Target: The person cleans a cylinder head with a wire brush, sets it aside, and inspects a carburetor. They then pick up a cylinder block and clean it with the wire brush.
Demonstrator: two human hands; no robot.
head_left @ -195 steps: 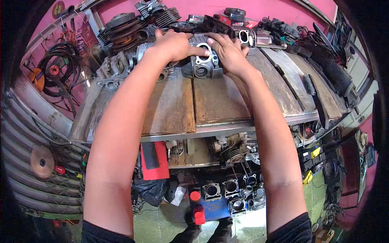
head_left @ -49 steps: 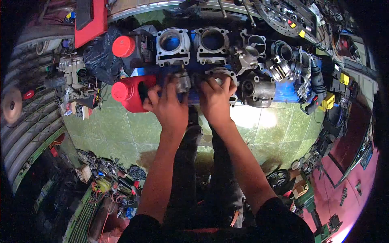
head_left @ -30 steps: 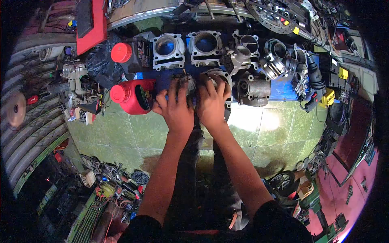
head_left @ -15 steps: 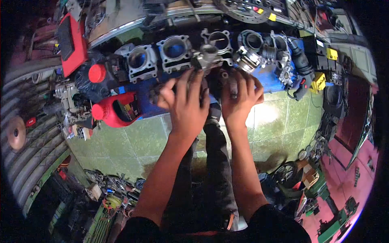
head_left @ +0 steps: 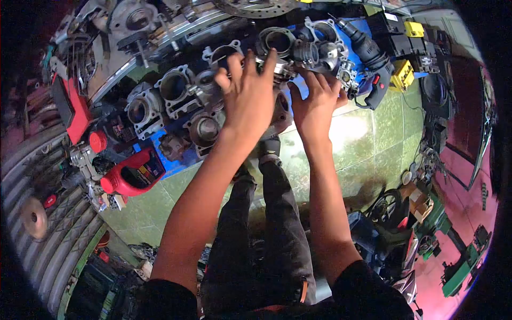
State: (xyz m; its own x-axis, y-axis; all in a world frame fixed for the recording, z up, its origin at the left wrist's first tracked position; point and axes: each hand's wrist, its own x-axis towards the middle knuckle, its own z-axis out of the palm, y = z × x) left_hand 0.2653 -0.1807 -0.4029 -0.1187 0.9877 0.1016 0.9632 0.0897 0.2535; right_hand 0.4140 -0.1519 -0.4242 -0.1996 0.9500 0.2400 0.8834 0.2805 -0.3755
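My left hand (head_left: 248, 98) is spread over the row of engine parts, its fingertips right at a silvery metal part (head_left: 280, 72) that it partly covers. Just to the right, my right hand (head_left: 313, 109) has its thumb apart and its fingers bent forward at the near edge of the parts. Close to its fingertips is a small carburetor-like part (head_left: 347, 74). Behind the hands stand engine cylinders, among them one with a round bore (head_left: 278, 40). Left of my left hand are another round-bored part (head_left: 205, 128) and a cylinder block (head_left: 176, 86).
All these parts lie on a blue surface (head_left: 176, 166). A red oil bottle (head_left: 136, 173) lies at its left end, and a black power drill (head_left: 368, 50) with a yellow block (head_left: 402, 76) is at the right. Behind runs a bench loaded with metal parts (head_left: 136, 18).
The view has turned, so the parts row sits further left and slants. My left hand has reached forward with its fingers spreading; my right hand now lies close to the carburetor-like part.
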